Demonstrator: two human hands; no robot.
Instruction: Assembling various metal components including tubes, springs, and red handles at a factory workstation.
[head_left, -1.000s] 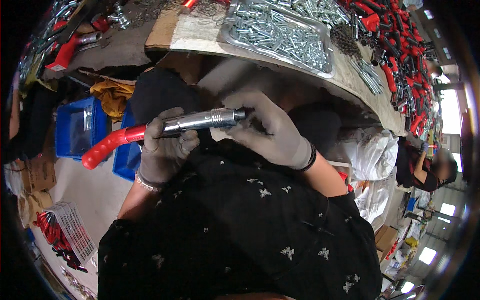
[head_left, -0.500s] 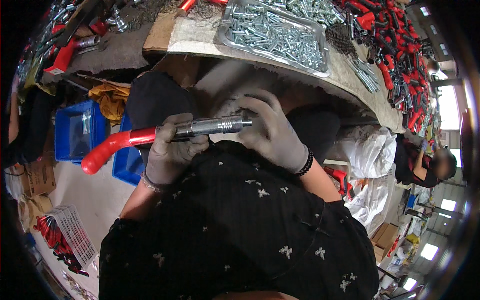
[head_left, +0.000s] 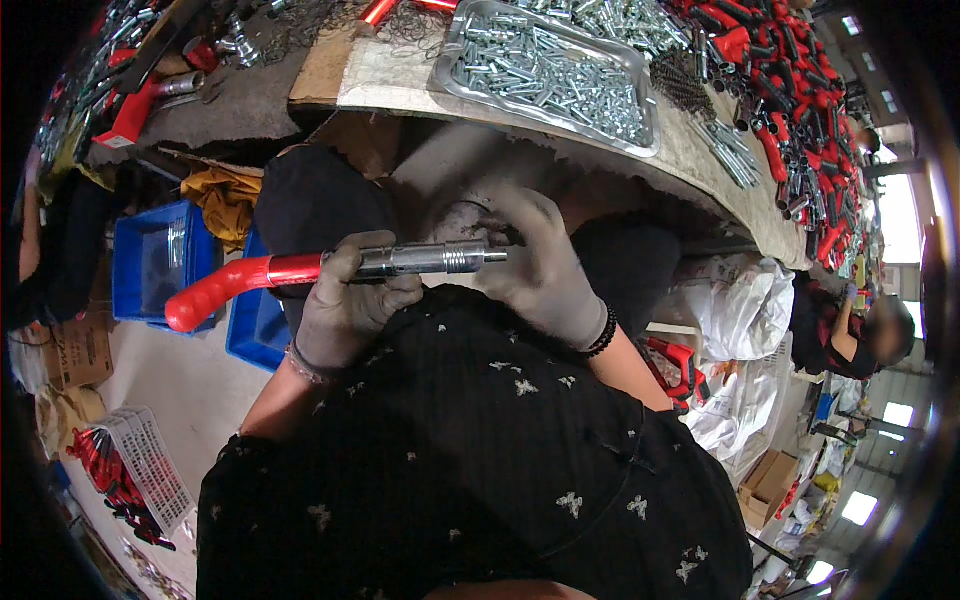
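Observation:
My gloved left hand [head_left: 345, 300] is closed around a tool with a curved red handle [head_left: 215, 290] and a shiny metal barrel [head_left: 420, 259]. It lies nearly level in front of my body, handle to the left. A thin metal pin [head_left: 495, 256] sticks out of the barrel's right end. Beside that end is my gloved right hand [head_left: 545, 270], its fingers curved and apart, somewhat blurred by motion. No object shows in it, and whether a fingertip touches the barrel I cannot tell.
On the bench ahead stands a metal tray [head_left: 645, 135] of small metal pins. Metal rods [head_left: 730, 155] and a pile of red-handled parts [head_left: 785, 120] lie to its right. Blue bins [head_left: 125, 265] stand at left, a white plastic bag [head_left: 745, 310] at right. Another person [head_left: 845, 335] is at far right.
The tool has tilted slightly, its red handle end rising a little. My right hand's fingers have shifted about the barrel's end. My left hand keeps its hold.

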